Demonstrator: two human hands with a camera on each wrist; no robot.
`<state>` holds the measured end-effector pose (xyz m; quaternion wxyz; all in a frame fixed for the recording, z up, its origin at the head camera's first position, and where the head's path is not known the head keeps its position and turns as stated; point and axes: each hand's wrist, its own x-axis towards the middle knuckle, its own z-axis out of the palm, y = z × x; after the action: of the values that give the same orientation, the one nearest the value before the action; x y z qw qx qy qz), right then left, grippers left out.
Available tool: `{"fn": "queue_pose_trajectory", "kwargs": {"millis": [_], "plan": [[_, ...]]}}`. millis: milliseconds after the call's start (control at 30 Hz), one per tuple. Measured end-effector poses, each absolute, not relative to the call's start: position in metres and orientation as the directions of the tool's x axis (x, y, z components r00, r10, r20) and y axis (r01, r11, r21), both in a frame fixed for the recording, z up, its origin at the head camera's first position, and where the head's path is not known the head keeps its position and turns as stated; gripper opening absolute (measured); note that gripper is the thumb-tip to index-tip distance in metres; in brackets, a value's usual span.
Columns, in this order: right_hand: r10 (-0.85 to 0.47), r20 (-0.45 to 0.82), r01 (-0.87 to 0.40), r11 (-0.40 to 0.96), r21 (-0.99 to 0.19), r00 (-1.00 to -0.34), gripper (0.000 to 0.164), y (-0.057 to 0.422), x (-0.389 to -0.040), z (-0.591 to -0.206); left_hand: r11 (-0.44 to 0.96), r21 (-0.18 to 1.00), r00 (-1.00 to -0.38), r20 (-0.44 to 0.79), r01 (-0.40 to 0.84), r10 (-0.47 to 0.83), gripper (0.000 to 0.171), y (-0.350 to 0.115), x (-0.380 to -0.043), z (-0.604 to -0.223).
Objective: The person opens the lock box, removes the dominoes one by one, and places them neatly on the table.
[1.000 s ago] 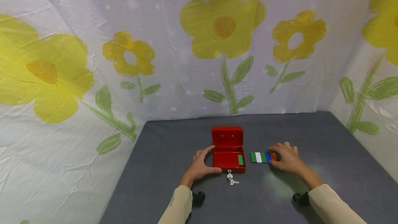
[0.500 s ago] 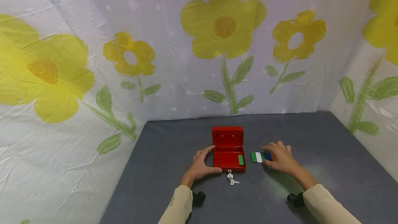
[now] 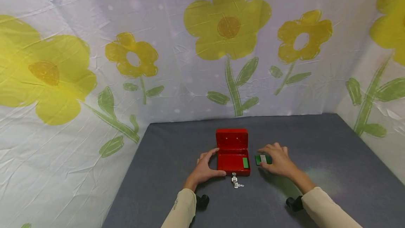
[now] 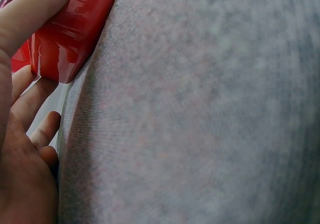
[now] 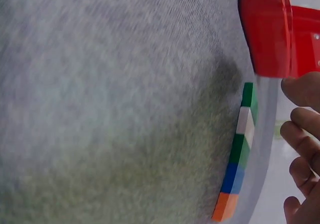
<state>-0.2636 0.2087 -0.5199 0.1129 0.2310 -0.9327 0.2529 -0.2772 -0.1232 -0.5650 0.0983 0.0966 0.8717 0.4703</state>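
Note:
A red metal cash box (image 3: 232, 172) stands with its lid raised, and one green block (image 3: 245, 163) lies inside on the right. My left hand (image 3: 202, 170) grips the box's left side, thumb at the front corner and fingers toward the back. Right of the box is a row of flat blocks. In the right wrist view it runs green (image 5: 248, 94), white (image 5: 243, 120), green (image 5: 237, 149), blue (image 5: 232, 178), orange (image 5: 224, 207). My right hand (image 3: 280, 163) hovers over this row, fingers loosely bent and holding nothing; it hides the orange and blue blocks in the head view.
Keys (image 3: 235, 182) hang from the lock at the front of the box and lie on the grey tabletop (image 3: 177, 143). A pale cloth (image 3: 177, 80) printed with yellow flowers stands behind the table.
My right hand has moved left along the row, from above the orange end to near the white and green blocks. The blocks, the box and my left hand have stayed put.

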Motion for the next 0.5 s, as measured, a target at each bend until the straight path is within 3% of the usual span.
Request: {"fn": "queue_pose_trajectory", "kwargs": {"millis": [500], "plan": [[-0.409, 0.359, -0.535, 0.739, -0.409, -0.839, 0.038, 0.182, -0.265, -0.511, 0.538, 0.839, -0.961, -0.077, 0.081, 0.265, 0.094, -0.123, -0.277, -0.566]]}}
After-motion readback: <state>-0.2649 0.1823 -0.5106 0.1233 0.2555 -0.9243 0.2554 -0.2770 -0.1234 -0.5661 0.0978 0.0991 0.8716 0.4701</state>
